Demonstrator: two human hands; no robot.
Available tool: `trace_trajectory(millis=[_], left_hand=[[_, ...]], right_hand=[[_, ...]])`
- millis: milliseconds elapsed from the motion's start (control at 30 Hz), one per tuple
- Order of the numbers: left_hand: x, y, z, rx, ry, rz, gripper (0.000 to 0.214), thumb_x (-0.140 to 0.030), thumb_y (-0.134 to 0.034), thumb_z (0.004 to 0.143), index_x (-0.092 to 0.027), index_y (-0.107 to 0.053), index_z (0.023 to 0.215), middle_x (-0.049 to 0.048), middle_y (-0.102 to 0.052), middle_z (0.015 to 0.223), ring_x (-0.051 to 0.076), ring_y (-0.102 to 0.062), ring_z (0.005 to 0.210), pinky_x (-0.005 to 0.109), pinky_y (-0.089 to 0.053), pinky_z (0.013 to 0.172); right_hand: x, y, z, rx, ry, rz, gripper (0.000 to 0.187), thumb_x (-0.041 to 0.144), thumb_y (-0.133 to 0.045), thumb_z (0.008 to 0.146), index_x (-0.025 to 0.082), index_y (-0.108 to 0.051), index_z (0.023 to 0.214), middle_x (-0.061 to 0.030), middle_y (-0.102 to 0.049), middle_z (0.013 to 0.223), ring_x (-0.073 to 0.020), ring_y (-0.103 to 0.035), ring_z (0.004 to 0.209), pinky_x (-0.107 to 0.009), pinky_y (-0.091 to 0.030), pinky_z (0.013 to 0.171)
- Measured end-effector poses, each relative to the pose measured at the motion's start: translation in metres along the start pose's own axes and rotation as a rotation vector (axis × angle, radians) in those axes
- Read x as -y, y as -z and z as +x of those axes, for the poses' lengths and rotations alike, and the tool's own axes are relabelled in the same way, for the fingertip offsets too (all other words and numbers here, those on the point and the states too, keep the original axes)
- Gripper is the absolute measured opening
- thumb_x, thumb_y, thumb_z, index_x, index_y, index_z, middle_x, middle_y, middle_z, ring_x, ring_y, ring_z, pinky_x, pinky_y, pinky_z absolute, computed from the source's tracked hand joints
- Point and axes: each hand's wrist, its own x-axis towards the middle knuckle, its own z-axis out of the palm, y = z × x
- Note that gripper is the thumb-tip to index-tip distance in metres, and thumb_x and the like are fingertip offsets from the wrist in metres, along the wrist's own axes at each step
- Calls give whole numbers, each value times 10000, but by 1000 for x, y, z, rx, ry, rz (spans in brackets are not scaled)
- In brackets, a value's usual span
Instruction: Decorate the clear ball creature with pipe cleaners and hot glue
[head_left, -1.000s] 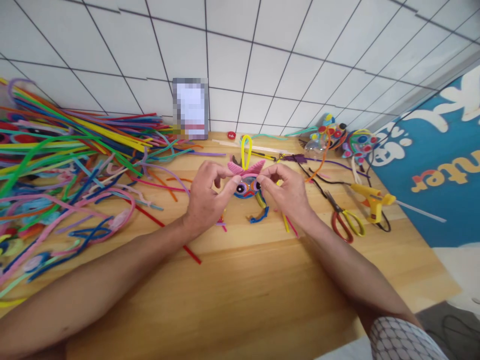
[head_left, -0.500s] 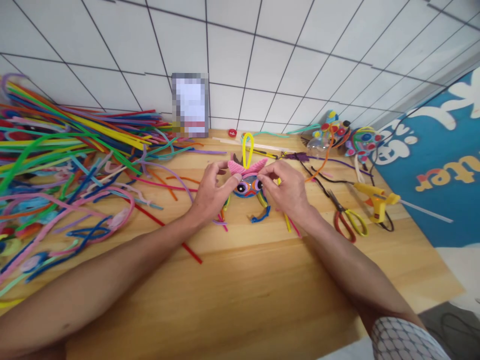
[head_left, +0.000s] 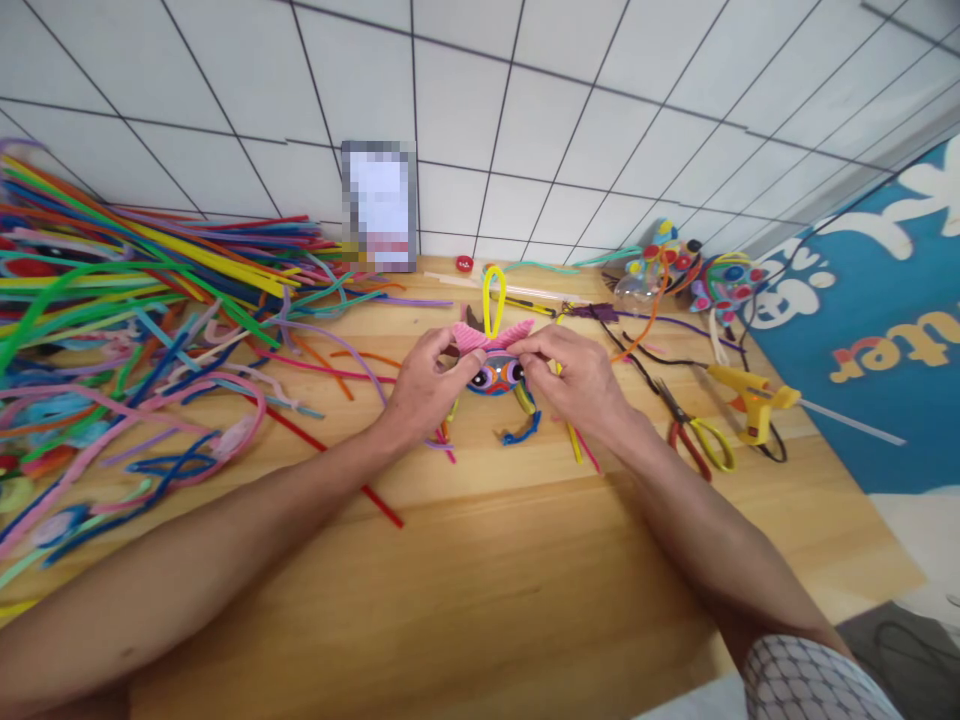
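A small pipe-cleaner figure (head_left: 496, 372) lies on the wooden table (head_left: 480, 560), with a blue round face, two googly eyes, pink fuzzy ears and a yellow loop on top. My left hand (head_left: 424, 385) pinches the pink ear on its left side. On the other side, my right hand (head_left: 574, 375) pinches the pink ear with thumb and forefinger. Blue and yellow legs stick out below the face.
A big heap of coloured pipe cleaners (head_left: 135, 320) covers the table's left. Red-and-yellow scissors (head_left: 694, 435) and a yellow glue gun (head_left: 746, 400) lie at the right. Finished figures (head_left: 697, 275) stand by the tiled wall. A loose red pipe cleaner (head_left: 375, 500) lies near my left forearm.
Both hands have drawn slightly closer to the figure's pink ears, with fingers pressed lower on them. The figure stays in place.
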Motion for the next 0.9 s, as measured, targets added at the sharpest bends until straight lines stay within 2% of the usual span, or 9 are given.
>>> trace_trajectory(millis=[133, 333, 667, 900], left_hand=[[0, 1, 0, -5, 1, 58, 180, -382, -671, 937, -205, -702, 923, 45, -723, 1015, 205, -630, 879, 345, -498, 795], [-1, 1, 0, 13, 27, 23, 201, -408, -664, 927, -209, -680, 901, 57, -705, 1007, 230, -659, 920, 366, -530, 821], [2, 2, 1, 42, 24, -32, 196, -404, -673, 923, -211, -683, 894, 69, -718, 1014, 230, -664, 925, 362, -538, 814], [3, 2, 1, 19, 7, -44, 186, -393, -688, 908, -211, -681, 869, 39, -667, 918, 217, -642, 891, 347, -520, 799]], right_hand=[[1, 3, 0, 22, 9, 15, 289, 82, -587, 978, 234, -815, 1067, -45, -822, 1000, -185, -771, 918, -326, -596, 844], [-1, 2, -2, 39, 71, -39, 344, 48, -566, 956, 232, -816, 1106, -51, -826, 1014, -183, -773, 932, -316, -610, 859], [2, 4, -5, 41, 106, -118, 346, 70, -564, 968, 234, -810, 1148, -63, -834, 1041, -201, -773, 931, -337, -617, 851], [4, 6, -5, 73, 104, -163, 360, 66, -551, 980, 215, -805, 1188, -89, -823, 1092, -220, -782, 985, -348, -620, 876]])
